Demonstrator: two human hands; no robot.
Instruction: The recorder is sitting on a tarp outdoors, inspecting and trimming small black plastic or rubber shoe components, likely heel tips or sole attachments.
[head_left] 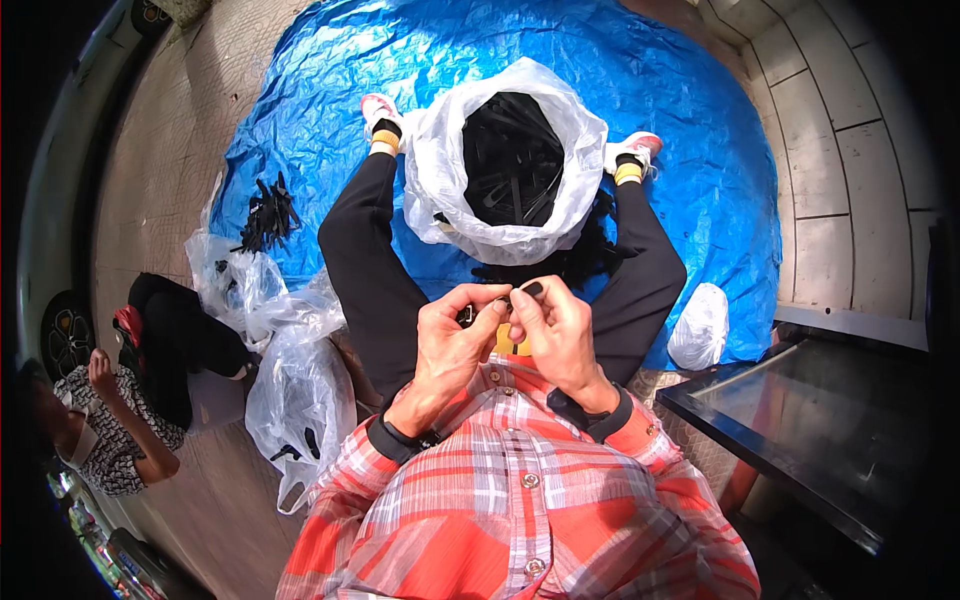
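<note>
My left hand and my right hand meet in front of my shirt, the fingertips of each pinched together. Between them is a narrow black strap; one dark end sticks out above my right fingers. A small piece with a metallic glint shows at my left fingers, too small to name surely. Most of the strap is covered by the fingers. Just beyond my hands, a white plastic bag stands with its mouth wide, full of black strips. More black strips lie against its near side.
A blue tarp spreads under the bag and my outstretched legs. At left lie a small pile of black strips and clear plastic bags. A white bag and dark tabletop are at right. Another person sits far left.
</note>
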